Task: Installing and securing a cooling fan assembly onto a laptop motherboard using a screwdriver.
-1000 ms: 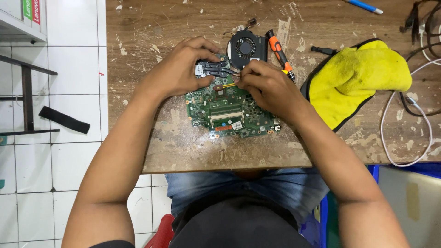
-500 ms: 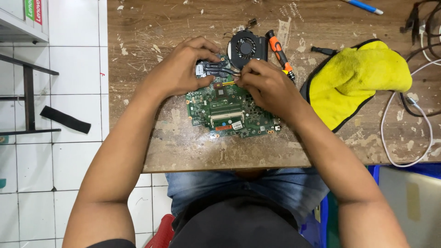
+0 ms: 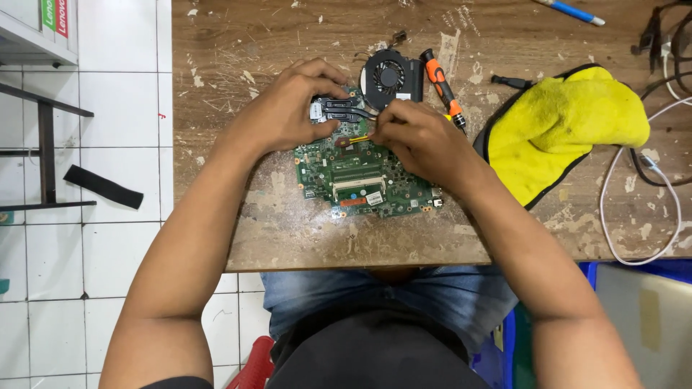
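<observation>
Green circuit board (image 3: pixel 364 180) flat, long axis left-right, both hands at far edge

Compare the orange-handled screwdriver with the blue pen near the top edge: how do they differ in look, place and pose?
The orange-handled screwdriver is thick, orange and black, lying steeply beside the black fan, its lower end by the right hand. The blue pen is slim, blue and white, lying nearer to level at the far edge, away from both hands. Both rest untouched on the wooden table.

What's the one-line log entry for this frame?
left hand: on heatsink | right hand: pinching thin yellow tool | circuit board: flat on table
</observation>
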